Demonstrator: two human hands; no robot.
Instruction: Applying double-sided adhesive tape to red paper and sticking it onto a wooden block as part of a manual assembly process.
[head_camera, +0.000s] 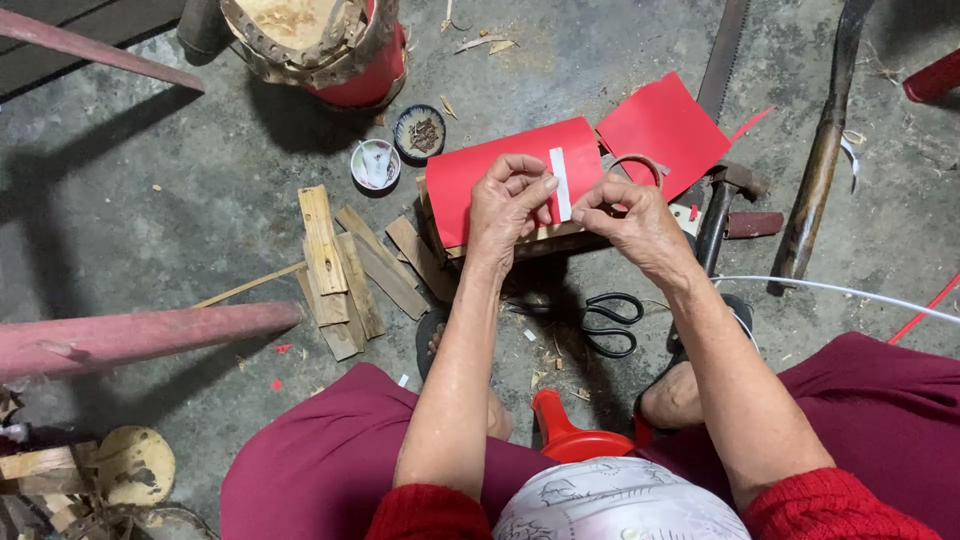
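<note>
Head: white strip (561, 184) upright, lengthwise away.

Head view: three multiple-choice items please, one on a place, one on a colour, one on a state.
1. Where do the scissors lie?
A. on the floor below the hands
B. on the red paper
C. in a bowl

2. What colour is the strip pinched between the left hand and the right hand?
A. black
B. white
C. green

3. How does the red paper under the strip lie?
A. crumpled in a ball
B. curved over a wooden block
C. torn in shreds

Answers: 1 A, black handles rest on concrete near the feet; 2 B, it shows pale against red; 3 B, the sheet arches smoothly over wood.
</note>
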